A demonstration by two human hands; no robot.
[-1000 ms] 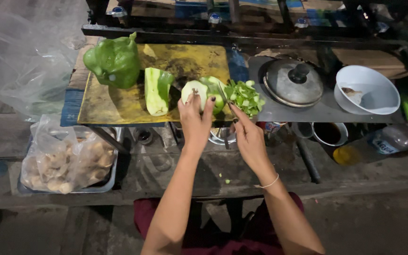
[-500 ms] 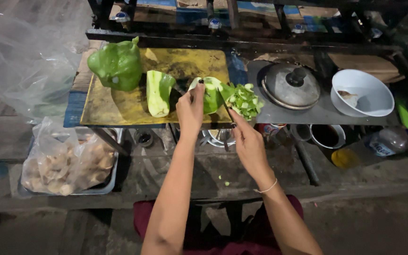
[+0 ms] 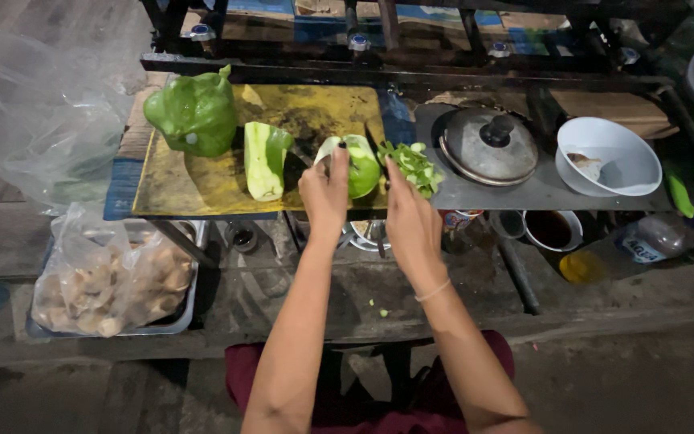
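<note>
Left hand: the left hand lies palm down on the green gourd piece, fingers spread over its near side and pressing it to the board; a loose holding grip, not a closed fist.
Right hand: the right hand is just right of that piece, fingers curled shut toward the cut face. Whether it holds a knife I cannot tell; no blade shows clearly.
Gourd piece: under the left fingertips, at the right end of the yellow cutting board, pale cut flesh facing left.
Chopped greens: a small heap just beyond the right fingers, at the board's right edge.
Other pieces: a halved gourd left of the left hand; a larger whole one further left.
Right of the hands: a lidded pot, then a white bowl.
Lower left: a bagged tray of pale lumps.
</note>
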